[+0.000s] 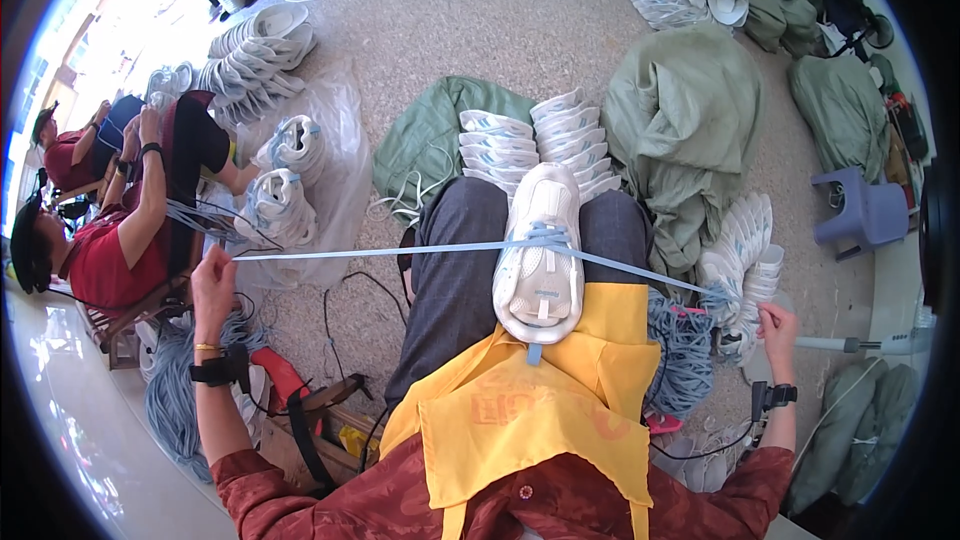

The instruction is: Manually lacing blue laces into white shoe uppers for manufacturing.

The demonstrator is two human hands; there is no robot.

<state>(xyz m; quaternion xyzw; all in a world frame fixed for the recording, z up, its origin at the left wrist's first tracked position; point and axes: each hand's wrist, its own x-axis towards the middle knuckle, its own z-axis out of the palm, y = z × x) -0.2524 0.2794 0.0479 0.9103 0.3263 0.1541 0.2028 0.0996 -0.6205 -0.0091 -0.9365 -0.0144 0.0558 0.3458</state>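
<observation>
A white sneaker (pixel 538 285) rests lengthwise on my lap, above a yellow apron (pixel 540 430). A light blue shoelace (pixel 400 250) is threaded through its eyelets and stretched out to both sides. Far out on the left, my left hand (pixel 213 290) is closed on one end of the lace, which runs nearly straight back to the shoe. Out to the right, my right hand (pixel 777 335) is closed with the fingertips pinched where the other end leads; that end slants down from the shoe. Both hands are well apart from the sneaker, and neither touches it.
Stacked white shoes (pixel 540 140) stand beyond my knees, between green cloth sacks (pixel 680 100). Blue lace bundles (pixel 680 355) hang at my right. A purple stool (pixel 860 210) stands farther right. On the left, a co-worker in red (pixel 120 250) sits near laced shoes (pixel 280 205).
</observation>
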